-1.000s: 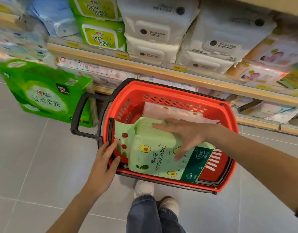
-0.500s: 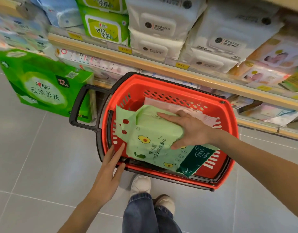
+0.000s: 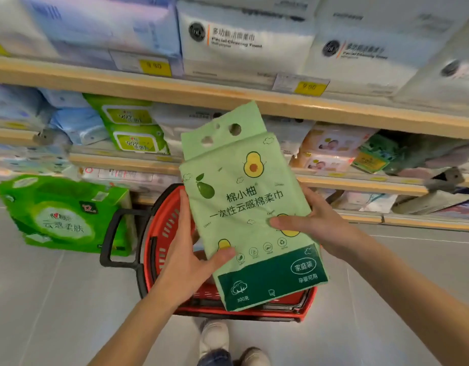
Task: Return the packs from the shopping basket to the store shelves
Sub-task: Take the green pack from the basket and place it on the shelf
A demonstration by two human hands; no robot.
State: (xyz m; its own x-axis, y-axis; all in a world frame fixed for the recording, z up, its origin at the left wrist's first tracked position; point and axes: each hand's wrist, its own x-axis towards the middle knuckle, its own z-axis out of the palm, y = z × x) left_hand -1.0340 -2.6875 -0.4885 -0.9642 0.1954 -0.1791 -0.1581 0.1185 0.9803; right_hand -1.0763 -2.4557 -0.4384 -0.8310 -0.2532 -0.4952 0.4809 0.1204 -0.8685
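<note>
While the green avocado-print pack of cotton tissues [image 3: 250,207] hangs upright in the air above the red shopping basket [image 3: 159,233], top leaning a touch to the left, both hands have it. The left hand [image 3: 186,260] has its thumb pressed across the lower front and its fingers tucked behind the left edge. The right hand [image 3: 315,223] pinches the right side the same way, thumb on the face and fingers out of sight behind.

What could go wrong? The film looks slick and the pack soft, so if one hand lets go for the reach it may sag or slip out and drop into the basket. The wooden shelves [image 3: 175,88] look crammed, and pushing it into a tight row could nudge a neighbour off the edge. No matching avocado print shows in the rows in view, so it could land in the wrong slot.

Now the count: one pack in hand, one basket, three shelf edges in view. Two yellow price tags [image 3: 155,67] on the top edge, two green wipe packs [image 3: 139,141] stacked, one big green tissue multipack [image 3: 64,212] on the floor. What's left in the basket — hidden behind the pack, can't tell.
</note>
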